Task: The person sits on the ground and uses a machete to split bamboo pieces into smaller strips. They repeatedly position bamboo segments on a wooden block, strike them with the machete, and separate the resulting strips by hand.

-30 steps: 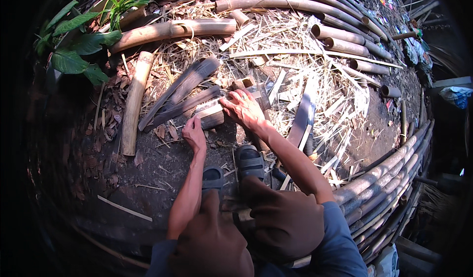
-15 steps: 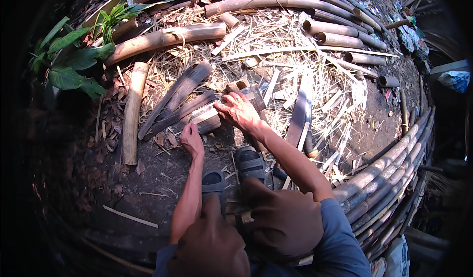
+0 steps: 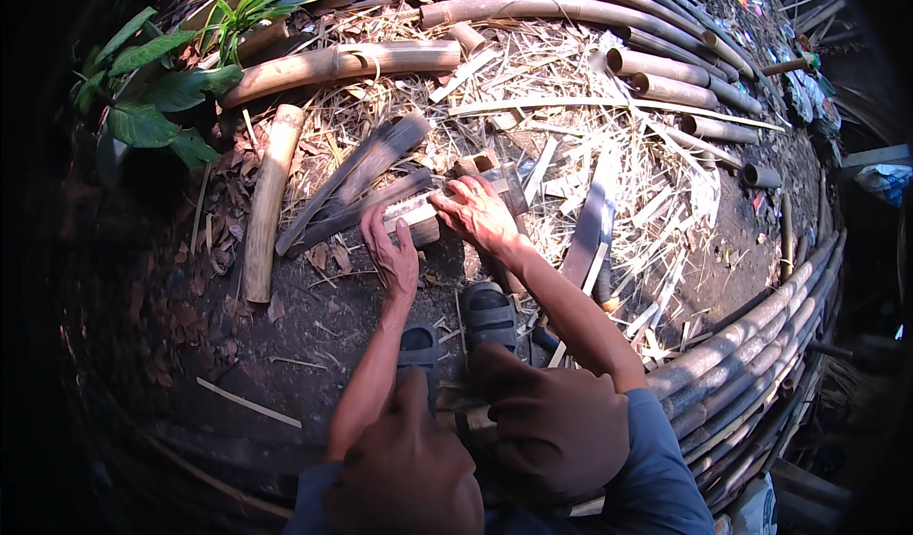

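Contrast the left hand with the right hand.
The left hand points nearly straight ahead; the right hand slants more to the left. The left hand is at the left end of the pale strip; the right hand is farther right. Both are bare.

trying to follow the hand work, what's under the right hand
A pale strip shows just left of the right hand, atop a darker block. Whatever lies directly beneath the hand is covered and cannot be seen.

Worn on a person's head, a wide fisheye camera looks down over brown-clad knees (image 3: 556,430) at the nearby left hand (image 3: 392,254) and right hand (image 3: 475,215), bending bamboo poles (image 3: 742,324) around its rim.
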A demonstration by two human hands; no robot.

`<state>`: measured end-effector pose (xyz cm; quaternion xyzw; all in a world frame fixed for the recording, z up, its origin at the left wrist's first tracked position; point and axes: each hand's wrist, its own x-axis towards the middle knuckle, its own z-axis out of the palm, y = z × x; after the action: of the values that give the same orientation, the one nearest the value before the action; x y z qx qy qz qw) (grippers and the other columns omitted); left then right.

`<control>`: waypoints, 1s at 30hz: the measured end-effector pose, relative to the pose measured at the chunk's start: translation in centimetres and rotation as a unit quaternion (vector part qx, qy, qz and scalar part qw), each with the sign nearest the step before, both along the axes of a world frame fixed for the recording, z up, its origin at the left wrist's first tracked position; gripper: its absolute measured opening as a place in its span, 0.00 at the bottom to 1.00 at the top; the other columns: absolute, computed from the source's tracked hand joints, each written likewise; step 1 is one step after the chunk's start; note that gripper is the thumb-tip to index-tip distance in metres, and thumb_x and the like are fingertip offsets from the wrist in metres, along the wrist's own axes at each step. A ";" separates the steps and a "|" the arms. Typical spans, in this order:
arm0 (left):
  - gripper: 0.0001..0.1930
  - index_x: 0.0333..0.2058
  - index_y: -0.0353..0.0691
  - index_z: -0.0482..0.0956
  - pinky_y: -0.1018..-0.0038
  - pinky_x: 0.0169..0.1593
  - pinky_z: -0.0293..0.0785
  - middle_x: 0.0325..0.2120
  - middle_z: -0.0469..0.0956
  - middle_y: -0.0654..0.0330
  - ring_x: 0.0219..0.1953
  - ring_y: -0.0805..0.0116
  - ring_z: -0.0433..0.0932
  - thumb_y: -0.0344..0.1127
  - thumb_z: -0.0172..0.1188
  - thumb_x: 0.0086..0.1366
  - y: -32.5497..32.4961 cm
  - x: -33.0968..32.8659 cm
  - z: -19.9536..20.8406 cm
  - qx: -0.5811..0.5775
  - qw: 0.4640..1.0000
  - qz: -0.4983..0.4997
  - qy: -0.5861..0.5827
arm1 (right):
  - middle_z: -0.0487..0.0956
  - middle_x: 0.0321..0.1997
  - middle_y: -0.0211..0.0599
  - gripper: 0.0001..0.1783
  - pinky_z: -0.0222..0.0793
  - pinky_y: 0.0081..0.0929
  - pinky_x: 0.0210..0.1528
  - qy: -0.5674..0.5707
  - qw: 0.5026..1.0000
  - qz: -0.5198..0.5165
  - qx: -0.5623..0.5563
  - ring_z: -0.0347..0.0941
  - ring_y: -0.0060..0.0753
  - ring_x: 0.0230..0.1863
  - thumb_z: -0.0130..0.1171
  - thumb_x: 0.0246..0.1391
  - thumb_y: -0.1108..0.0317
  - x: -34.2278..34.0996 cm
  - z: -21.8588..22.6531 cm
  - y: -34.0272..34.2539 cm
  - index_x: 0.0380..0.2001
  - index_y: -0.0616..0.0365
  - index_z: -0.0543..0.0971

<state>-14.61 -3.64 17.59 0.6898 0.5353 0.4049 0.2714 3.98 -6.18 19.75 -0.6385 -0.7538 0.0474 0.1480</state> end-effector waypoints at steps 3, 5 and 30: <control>0.22 0.58 0.31 0.64 0.58 0.62 0.60 0.58 0.62 0.40 0.61 0.44 0.63 0.39 0.48 0.70 1.2 1.6 1.4 0.067 0.988 -0.137 0.006 | 0.72 0.52 0.39 0.21 0.55 0.44 0.65 0.002 1.000 -0.004 0.029 0.65 0.45 0.58 0.55 0.57 0.58 -0.3 0.0 0.0 0.54 0.41 0.72; 0.25 0.60 0.31 0.62 0.58 0.64 0.58 0.59 0.61 0.40 0.63 0.43 0.61 0.44 0.44 0.72 2.1 3.0 2.3 0.057 0.978 -0.201 -0.014 | 0.73 0.51 0.40 0.20 0.56 0.44 0.65 0.003 0.999 0.010 0.047 0.66 0.45 0.57 0.55 0.57 0.57 -0.1 0.0 0.0 0.53 0.43 0.72; 0.53 0.64 0.31 0.56 0.48 0.66 0.50 0.59 0.61 0.41 0.63 0.42 0.59 0.51 0.73 0.43 1.0 5.6 -0.3 0.076 0.934 -0.248 0.244 | 0.78 0.36 0.44 0.33 0.67 0.32 0.41 0.464 0.812 -0.351 -0.045 0.71 0.34 0.37 0.63 0.52 0.45 2.6 3.1 -3.6 0.46 0.67 0.75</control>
<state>-9.06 -2.66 17.28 0.8968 0.3648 0.1834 0.1705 6.55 -9.75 22.80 -0.7679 -0.3173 0.3161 0.4579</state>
